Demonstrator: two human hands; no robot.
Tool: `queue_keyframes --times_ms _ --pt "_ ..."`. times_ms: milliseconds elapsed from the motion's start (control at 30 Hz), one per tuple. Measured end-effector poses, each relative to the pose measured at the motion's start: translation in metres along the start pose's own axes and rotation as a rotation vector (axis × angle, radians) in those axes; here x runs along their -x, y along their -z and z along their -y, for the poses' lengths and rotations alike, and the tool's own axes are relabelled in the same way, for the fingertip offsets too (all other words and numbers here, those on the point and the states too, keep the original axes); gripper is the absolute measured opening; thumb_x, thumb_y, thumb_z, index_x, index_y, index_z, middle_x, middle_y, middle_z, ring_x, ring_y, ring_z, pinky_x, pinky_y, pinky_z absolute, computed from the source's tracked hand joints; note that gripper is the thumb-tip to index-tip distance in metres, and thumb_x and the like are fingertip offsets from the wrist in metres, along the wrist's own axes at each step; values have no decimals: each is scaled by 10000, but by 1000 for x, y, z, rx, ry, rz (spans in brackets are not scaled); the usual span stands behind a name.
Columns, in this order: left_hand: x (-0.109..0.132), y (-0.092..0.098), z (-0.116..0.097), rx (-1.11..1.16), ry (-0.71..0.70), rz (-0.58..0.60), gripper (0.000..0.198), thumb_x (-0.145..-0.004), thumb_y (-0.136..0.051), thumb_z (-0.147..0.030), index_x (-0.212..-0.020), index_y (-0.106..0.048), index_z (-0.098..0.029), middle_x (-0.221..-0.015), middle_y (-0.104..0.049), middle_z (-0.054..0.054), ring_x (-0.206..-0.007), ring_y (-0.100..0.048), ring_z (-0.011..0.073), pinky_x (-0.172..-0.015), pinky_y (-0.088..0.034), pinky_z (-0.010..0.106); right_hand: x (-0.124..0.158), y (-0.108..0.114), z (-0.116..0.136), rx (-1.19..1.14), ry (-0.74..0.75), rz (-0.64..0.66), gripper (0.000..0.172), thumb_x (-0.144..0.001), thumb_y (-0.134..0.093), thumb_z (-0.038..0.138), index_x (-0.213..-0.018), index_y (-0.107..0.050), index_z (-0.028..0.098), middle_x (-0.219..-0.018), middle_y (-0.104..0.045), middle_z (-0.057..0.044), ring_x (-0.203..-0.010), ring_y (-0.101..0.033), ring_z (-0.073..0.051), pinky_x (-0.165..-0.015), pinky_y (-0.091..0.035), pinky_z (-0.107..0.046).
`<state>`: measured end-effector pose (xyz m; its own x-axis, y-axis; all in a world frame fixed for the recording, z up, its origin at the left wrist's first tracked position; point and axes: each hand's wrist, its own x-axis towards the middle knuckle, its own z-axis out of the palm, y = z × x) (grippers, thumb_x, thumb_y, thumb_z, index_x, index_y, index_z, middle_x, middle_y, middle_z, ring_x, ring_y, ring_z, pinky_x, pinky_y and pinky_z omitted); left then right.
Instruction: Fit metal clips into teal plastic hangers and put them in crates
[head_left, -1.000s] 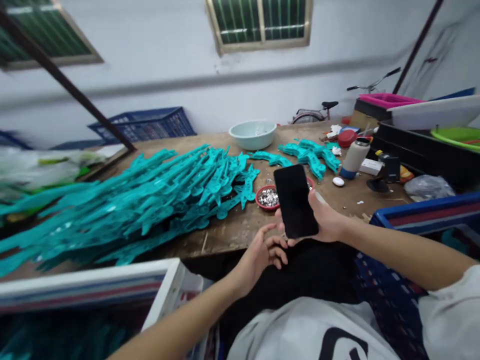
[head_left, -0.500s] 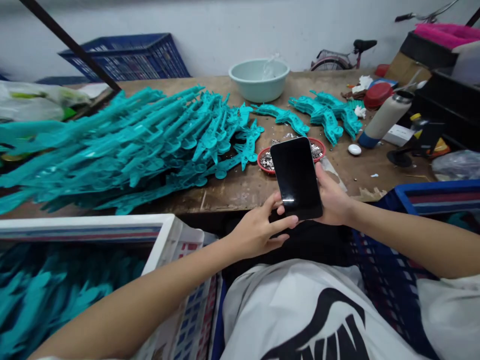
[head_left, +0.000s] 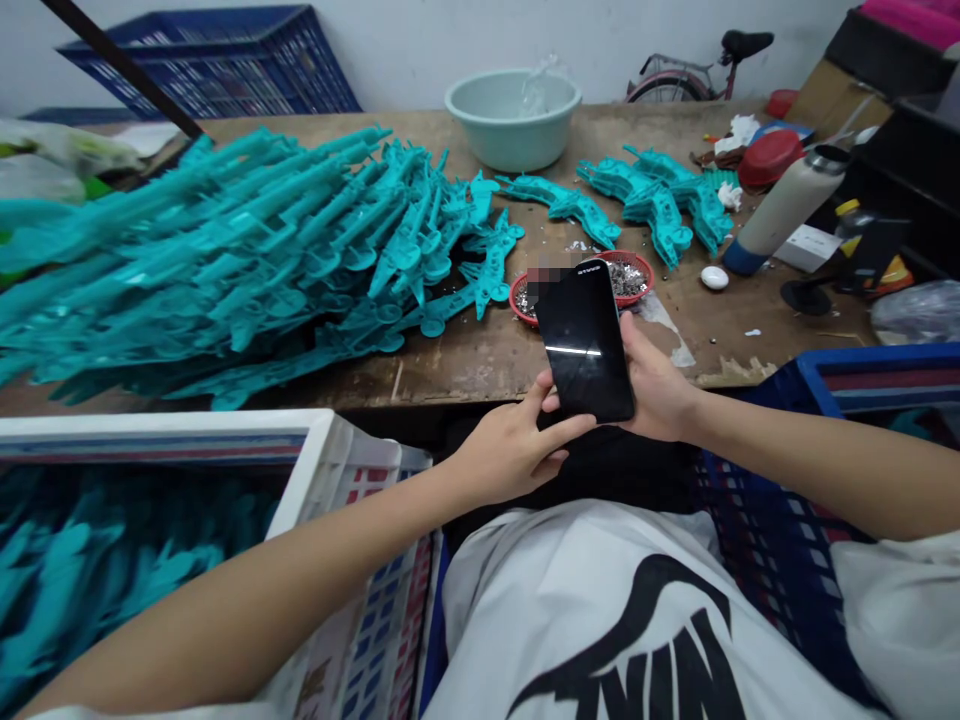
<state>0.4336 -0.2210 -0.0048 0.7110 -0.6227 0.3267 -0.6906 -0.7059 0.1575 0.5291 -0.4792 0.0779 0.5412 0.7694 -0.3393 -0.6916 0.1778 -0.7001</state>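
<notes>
Before the table (head_left: 457, 372) at twelve o'clock, grasping the phone (head_left: 586, 350) with right hand (head_left: 660, 390), touching it with loosely spread left hand (head_left: 506, 450), risking a drop by slackening!

Cannot see, behind the phone (head_left: 589, 350), most fingers of the right hand (head_left: 660, 393) and parts of two red bowls (head_left: 646, 290), nor the bicycle's (head_left: 746, 44) lower wheel behind the tabletop (head_left: 465, 368), teal pieces' (head_left: 247, 240) ends past the left edge, or the white box's (head_left: 808, 248) faint marks.

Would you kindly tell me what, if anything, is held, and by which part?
The right hand holds a glossy black rectangular phone by its right edge; the left hand is at its lower left corner.
</notes>
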Motion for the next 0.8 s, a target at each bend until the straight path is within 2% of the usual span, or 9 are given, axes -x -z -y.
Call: queue_keyframes --times_ms 133,200,267,333,400,500,600,700,800 --pt "-3 2 4 129 71 -109 1218 -1139 -819 -272 -2041 -1 -256 -1807 -725 331 -1337 -958 394 -1036 -812 495 1 -1 4 18 -32 -33 1051 -1273 -188 988 -1399 -935 259 -1222 -953 -164 -1128 -940 -346 -836 -836 -490" --pt "-4 3 8 161 56 -129 1289 -1154 -796 -268 -2034 147 -274 -1754 -779 289 -1360 -951 378 -1072 -804 495 0 -1 5 16 -39 -35 1039 -1278 -192 977 -1503 -911 263 -1236 -953 -169 -1177 -942 -363 -865 -840 -510" --pt "-3 3 11 129 38 -111 1203 -1169 -785 -268 -2049 34 -322 -1807 -733 295 -1343 -950 386 -1050 -801 494 -1 -1 5 12 -37 -41 1021 -1287 -186 959 -1577 -882 271 -1277 -953 -166 -1215 -941 -361 -895 -839 -506" --pt "-2 5 13 79 11 -70 1031 -1183 -781 -268 -2029 -199 -362 -1915 -603 332 -1304 -949 387 -1009 -794 480 -1 -2 4 8 -35 -55 1015 -1294 -158 940 -1606 -865 280 -1293 -951 -161 -1211 -940 -352 -916 -839 -514" --pt "-3 7 12 64 -28 6 892 -1188 -780 -240 -1975 -392 -396 -1964 -512 328 -1244 -939 345 -990 -780 445 -1 -4 4 4 -22 -71 997 -1303 -143 916 -1604 -857 287 -1278 -949 -155 -1171 -943 -340 -933 -838 -524" --pt "-7 13 6 83 -52 149 823 -1174 -776 -164 -1917 -559 -444 -1865 -580 234 -1142 -892 245 -988 -750 374 -1 -6 3 6 9 -79 938 -1312 -199 906 -1554 -854 279 -1283 -943 -150 -1102 -948 -325 -943 -835 -527" --pt "-12 18 1 83 -29 204 783 -1160 -779 -145 -1869 -653 -453 -1702 -666 171 -1157 -864 246 -995 -739 357 -2 -5 1 15 25 -74 893 -1319 -257 895 -1465 -859 253 -1313 -939 -158 -1064 -946 -304 -946 -832 -495" --pt "-15 21 -1 51 -26 207 765 -1164 -785 -187 -1873 -661 -448 -1683 -668 188 -1189 -860 293 -985 -748 390 -5 -3 -1 17 39 -68 869 -1315 -306 897 -1433 -857 235 -1304 -940 -165 -1047 -942 -305 -928 -837 -485" --pt "-15 22 1 22 -43 208 753 -1188 -753 -219 -1900 -637 -434 -1693 -653 207 -1133 -852 279 -941 -747 389 -7 -3 -2 0 48 -74 867 -1297 -346 930 -1465 -850 246 -1287 -942 -151 -1049 -947 -317 -925 -842 -499"
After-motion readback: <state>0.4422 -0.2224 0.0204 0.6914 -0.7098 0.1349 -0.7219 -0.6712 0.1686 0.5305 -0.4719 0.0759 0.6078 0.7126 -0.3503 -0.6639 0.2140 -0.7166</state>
